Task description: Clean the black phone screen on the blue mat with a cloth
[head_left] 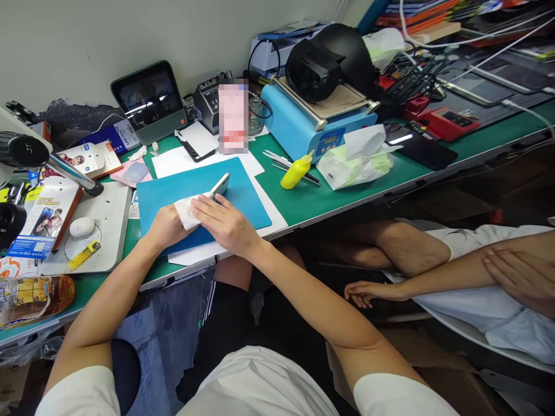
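Two hands meet: right hand (229, 227) closed over a soft white paper tissue (185, 214), left hand (168, 227) with fingers hidden, grip unclear from here. Just past the fingertips juts a slim silver-edged phone (221, 183), probably light, stiff, slippery; best held by its edges.

At grip: two hands (228, 228), one phone (221, 184), one white tissue (185, 214). Beneath grip: one blue mat (247, 196). Right of grip: one yellow bottle (297, 171), one tissue pack (353, 167). Left of grip: one lighter (84, 255), one drink bottle (37, 298). Beyond grip: one screen (148, 95), one glass jar (255, 118).
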The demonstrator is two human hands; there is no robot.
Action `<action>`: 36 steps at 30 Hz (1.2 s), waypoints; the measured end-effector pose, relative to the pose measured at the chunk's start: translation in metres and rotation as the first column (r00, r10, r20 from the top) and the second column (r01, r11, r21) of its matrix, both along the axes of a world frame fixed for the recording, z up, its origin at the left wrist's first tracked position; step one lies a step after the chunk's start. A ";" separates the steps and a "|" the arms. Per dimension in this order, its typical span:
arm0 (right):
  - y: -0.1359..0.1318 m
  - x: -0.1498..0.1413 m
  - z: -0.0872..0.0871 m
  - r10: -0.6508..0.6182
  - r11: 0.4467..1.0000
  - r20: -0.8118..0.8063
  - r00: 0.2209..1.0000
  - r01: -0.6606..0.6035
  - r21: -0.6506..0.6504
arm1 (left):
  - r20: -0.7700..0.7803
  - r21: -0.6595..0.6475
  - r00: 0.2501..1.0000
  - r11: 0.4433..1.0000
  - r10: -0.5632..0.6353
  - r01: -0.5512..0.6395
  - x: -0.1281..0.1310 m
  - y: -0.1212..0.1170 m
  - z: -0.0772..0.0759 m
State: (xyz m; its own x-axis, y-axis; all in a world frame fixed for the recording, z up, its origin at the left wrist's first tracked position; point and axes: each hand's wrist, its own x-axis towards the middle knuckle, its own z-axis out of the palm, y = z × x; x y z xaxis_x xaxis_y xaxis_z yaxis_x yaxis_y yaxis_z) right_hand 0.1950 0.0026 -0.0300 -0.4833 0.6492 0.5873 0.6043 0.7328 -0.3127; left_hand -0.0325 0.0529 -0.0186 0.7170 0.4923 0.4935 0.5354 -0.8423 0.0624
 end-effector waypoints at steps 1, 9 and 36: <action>0.002 0.003 0.000 -0.030 0.999 -0.007 1.000 0.030 -0.028 | -0.012 -0.018 1.000 1.000 0.015 -0.015 0.001 -0.001 0.001; 0.026 0.034 -0.017 -0.227 0.969 -0.143 0.963 0.208 -0.133 | -0.045 -0.046 0.997 0.997 0.058 -0.060 0.004 -0.009 0.008; 0.012 0.010 0.005 -0.084 0.993 0.025 0.996 0.086 -0.087 | 0.088 -0.144 0.995 0.989 0.048 -0.035 0.004 -0.007 0.006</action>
